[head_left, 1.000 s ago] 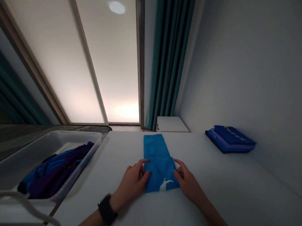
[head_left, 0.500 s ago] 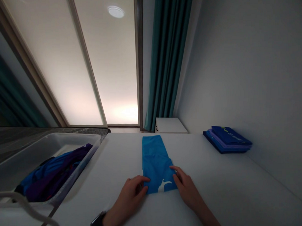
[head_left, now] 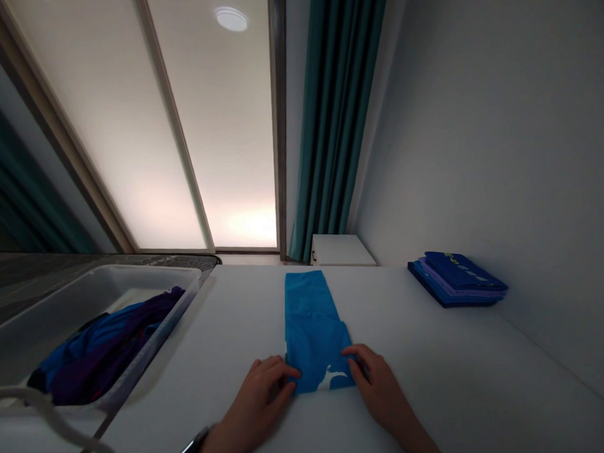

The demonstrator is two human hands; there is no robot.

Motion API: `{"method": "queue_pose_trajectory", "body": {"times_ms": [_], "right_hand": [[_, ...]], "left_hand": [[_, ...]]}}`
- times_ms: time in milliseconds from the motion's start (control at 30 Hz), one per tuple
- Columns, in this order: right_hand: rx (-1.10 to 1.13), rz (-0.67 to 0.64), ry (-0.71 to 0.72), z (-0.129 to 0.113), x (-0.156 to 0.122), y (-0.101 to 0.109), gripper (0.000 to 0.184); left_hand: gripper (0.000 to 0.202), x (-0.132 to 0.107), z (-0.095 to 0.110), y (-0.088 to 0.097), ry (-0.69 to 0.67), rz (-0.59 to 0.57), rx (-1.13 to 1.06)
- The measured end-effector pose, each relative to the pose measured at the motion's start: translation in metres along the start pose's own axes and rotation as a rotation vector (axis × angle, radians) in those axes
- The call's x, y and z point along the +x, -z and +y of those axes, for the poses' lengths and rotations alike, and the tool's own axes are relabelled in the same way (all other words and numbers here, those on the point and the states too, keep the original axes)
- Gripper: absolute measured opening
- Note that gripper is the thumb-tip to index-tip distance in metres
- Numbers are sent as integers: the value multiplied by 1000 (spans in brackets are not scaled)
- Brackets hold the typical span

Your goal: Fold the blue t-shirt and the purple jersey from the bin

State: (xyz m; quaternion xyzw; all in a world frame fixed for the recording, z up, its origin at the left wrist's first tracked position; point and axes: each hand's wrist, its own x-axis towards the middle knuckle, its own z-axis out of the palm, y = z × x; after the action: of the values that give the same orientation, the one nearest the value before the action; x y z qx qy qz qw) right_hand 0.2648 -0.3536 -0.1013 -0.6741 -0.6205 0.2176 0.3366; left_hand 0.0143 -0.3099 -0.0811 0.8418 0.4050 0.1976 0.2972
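Note:
A bright blue garment [head_left: 312, 333], folded into a long strip, lies flat on the white table with a white figure print near its closest end. Whether it is a shirt or shorts I cannot tell. At its near left corner my left hand [head_left: 269, 391] is closed, thumb and forefinger on the cloth edge; a dark watch is on that wrist. My right hand [head_left: 376, 383] grips the near right edge between curled forefinger and thumb. The other fingers of both hands are partly hidden.
To the left stands a translucent plastic bin [head_left: 149, 276] with crumpled blue and purple clothes [head_left: 107, 348]. A stack of folded clothes [head_left: 459, 280] sits at the right by the wall. Beyond the white table [head_left: 236, 323] is a small white cabinet [head_left: 343, 250].
Both hands have shifted slightly toward me along the garment's sides, and its near end lies a little closer. Its right edge has spread slightly outward.

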Motion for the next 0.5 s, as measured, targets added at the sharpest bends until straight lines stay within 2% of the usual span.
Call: {"method": "queue_pose_trajectory", "body": {"times_ms": [133,300,400,500], "right_hand": [[-20,-1,42,-1,-1,-2,25],[-53,-7,64,0,-1,-3,25],[-55,-28,57,0,2,-2,29],[-87,-17,49,1,3,-3,29]], "left_hand": [[25,0,-1,1,-66,37,75],[30,10,9,8,-196,191,303],[44,24,18,5,-273,177,427],[53,40,19,-9,-290,154,474]]}}
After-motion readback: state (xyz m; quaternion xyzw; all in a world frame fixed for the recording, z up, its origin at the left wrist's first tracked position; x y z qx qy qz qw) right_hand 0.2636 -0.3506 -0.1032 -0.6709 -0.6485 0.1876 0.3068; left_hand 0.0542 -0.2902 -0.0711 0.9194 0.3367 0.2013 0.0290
